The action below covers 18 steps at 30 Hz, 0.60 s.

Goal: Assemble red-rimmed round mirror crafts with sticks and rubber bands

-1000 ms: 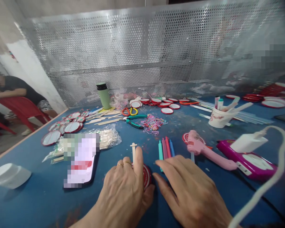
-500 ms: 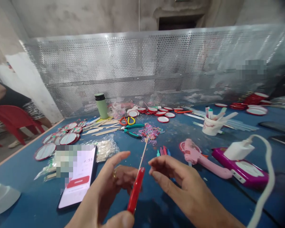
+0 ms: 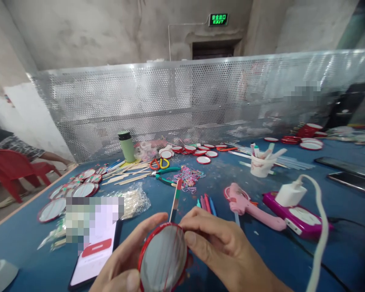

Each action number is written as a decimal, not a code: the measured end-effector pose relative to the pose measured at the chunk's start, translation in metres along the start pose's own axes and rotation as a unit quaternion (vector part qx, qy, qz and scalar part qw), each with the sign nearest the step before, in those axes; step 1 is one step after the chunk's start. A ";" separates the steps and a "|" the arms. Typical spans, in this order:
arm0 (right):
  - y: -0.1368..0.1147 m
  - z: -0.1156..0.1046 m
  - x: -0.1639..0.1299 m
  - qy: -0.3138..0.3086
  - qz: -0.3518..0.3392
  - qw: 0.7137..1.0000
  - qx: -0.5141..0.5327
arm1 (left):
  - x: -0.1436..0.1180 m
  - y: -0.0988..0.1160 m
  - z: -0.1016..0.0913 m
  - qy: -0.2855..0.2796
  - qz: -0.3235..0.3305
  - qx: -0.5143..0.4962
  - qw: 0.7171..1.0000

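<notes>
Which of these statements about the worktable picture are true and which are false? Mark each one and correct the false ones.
1. Both hands hold a round red-rimmed mirror on a stick. True: the left hand and the right hand both grip it.
2. The green bottle lies on its side. False: it stands upright near the perforated metal screen.
3. A phone lies on the blue table to the left of the hands. True.
4. The pink glue gun is in the right hand. False: it lies on the table, apart from the hands.
5. The white cup is empty. False: it holds pens and sticks.
</notes>
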State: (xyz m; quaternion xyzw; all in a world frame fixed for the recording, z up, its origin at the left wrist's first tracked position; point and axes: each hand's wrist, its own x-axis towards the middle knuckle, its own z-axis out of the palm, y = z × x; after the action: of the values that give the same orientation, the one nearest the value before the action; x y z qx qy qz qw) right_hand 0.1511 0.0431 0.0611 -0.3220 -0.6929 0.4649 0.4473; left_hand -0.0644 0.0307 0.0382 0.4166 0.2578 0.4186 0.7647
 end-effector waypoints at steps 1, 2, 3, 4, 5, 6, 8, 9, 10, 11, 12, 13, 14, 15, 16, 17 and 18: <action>0.000 -0.001 0.001 -0.001 0.007 1.000 0.000 | 0.001 -0.003 -0.003 -0.003 -0.006 -0.027 1.000; 0.000 -0.002 0.001 0.001 0.017 1.000 -0.004 | 0.002 -0.005 -0.005 -0.003 -0.014 -0.050 0.999; 0.000 -0.003 0.002 0.005 0.030 0.999 -0.012 | 0.004 -0.007 -0.006 0.000 -0.025 -0.069 0.997; 0.000 -0.004 0.003 0.012 0.044 0.999 -0.022 | 0.005 -0.009 -0.007 0.006 -0.038 -0.080 0.996; 0.000 -0.005 0.004 0.019 0.056 0.998 -0.031 | 0.006 -0.010 -0.008 0.014 -0.051 -0.085 0.995; 0.001 -0.005 0.005 0.022 0.069 0.997 -0.037 | 0.007 -0.011 -0.009 0.022 -0.065 -0.084 0.994; 0.002 -0.007 0.008 0.018 0.092 0.995 -0.037 | 0.009 -0.010 -0.010 0.025 -0.086 -0.071 0.993; 0.003 -0.007 0.010 0.013 0.105 0.994 -0.031 | 0.009 -0.008 -0.010 0.019 -0.089 -0.061 0.994; 0.003 -0.008 0.012 0.005 0.119 0.993 -0.024 | 0.009 -0.006 -0.010 0.013 -0.087 -0.046 0.995; 0.003 -0.008 0.013 -0.005 0.130 0.991 -0.019 | 0.009 -0.002 -0.010 0.010 -0.081 -0.026 0.996; 0.003 -0.008 0.015 -0.017 0.139 0.990 -0.019 | 0.009 0.002 -0.008 0.017 -0.069 0.002 0.997; 0.003 -0.008 0.016 -0.028 0.145 0.989 -0.023 | 0.009 0.008 -0.006 0.039 -0.061 0.040 0.997; 0.003 -0.008 0.017 -0.038 0.151 0.987 -0.029 | 0.009 0.013 -0.004 0.068 -0.056 0.085 0.993; 0.003 -0.008 0.018 -0.045 0.155 0.986 -0.037 | 0.010 0.018 -0.001 0.091 -0.048 0.126 0.987; 0.003 -0.008 0.018 -0.049 0.159 0.985 -0.044 | 0.011 0.022 0.001 0.087 -0.053 0.162 0.981; 0.004 -0.008 0.019 -0.051 0.163 0.984 -0.049 | 0.013 0.025 0.003 0.068 -0.058 0.192 0.977; 0.005 -0.008 0.020 -0.052 0.166 0.983 -0.052 | 0.015 0.027 0.004 0.044 -0.067 0.205 0.975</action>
State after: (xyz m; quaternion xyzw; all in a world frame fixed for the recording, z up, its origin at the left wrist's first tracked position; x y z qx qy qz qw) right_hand 0.1506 0.0649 0.0642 -0.4306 -0.6752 0.5121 0.3104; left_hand -0.0652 0.0497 0.0623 0.5276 0.3992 0.3228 0.6769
